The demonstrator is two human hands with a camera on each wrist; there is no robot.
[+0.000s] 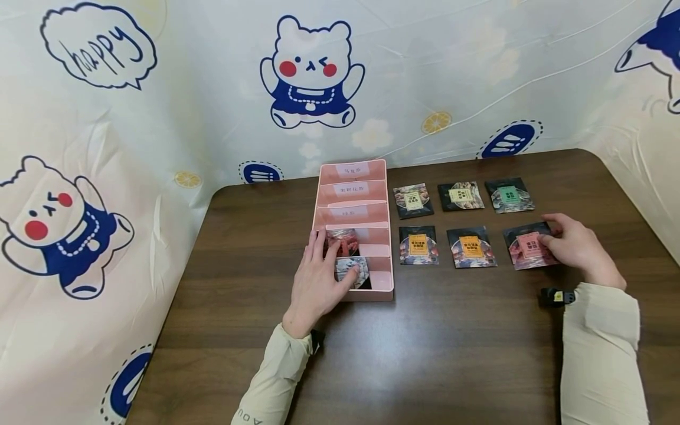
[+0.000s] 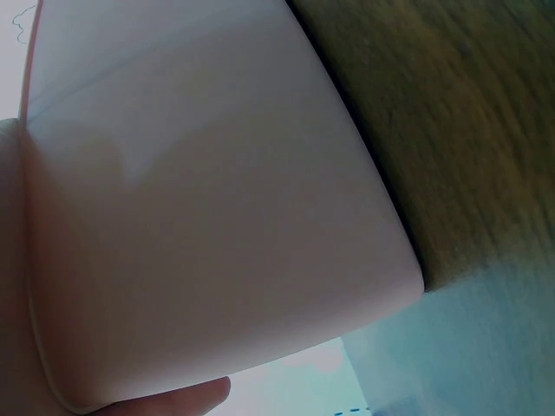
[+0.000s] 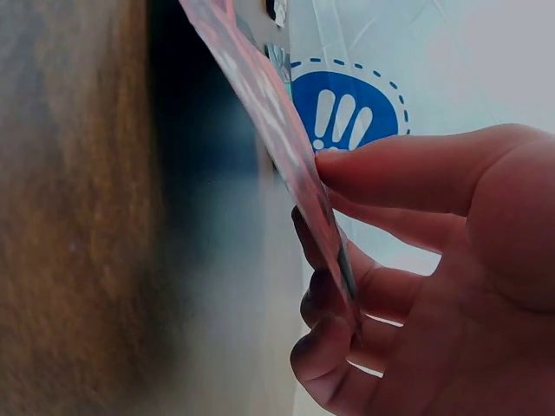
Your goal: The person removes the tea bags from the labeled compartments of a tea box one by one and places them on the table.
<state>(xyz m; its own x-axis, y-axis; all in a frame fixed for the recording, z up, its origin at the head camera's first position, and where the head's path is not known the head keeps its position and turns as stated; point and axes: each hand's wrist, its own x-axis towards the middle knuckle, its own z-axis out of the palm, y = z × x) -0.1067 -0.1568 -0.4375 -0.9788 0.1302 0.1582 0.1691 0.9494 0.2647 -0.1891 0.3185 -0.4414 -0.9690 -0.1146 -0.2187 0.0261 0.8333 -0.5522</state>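
A dark sachet with a pink label (image 1: 527, 244) is pinched by my right hand (image 1: 579, 245) at its right side. In the right wrist view this sachet (image 3: 299, 160) is seen nearly edge-on, tilted, between thumb and fingers. My left hand (image 1: 316, 286) rests over the left side of a pink divided box (image 1: 390, 260), its fingers spread. Under those fingers lie a red-patterned sachet (image 1: 346, 239) and a grey-white sachet (image 1: 361, 273) in the two nearest compartments. The left wrist view is mostly filled by the box's outer wall (image 2: 217, 208).
Right of the box lie two orange-label sachets (image 1: 418, 245) in the near row. Behind them are two pale-label sachets (image 1: 413, 200) and a green-label sachet (image 1: 509, 195). Paper labels (image 1: 352, 189) mark the box's far compartments. A printed curtain (image 1: 404, 88) borders the wooden table (image 1: 234, 260).
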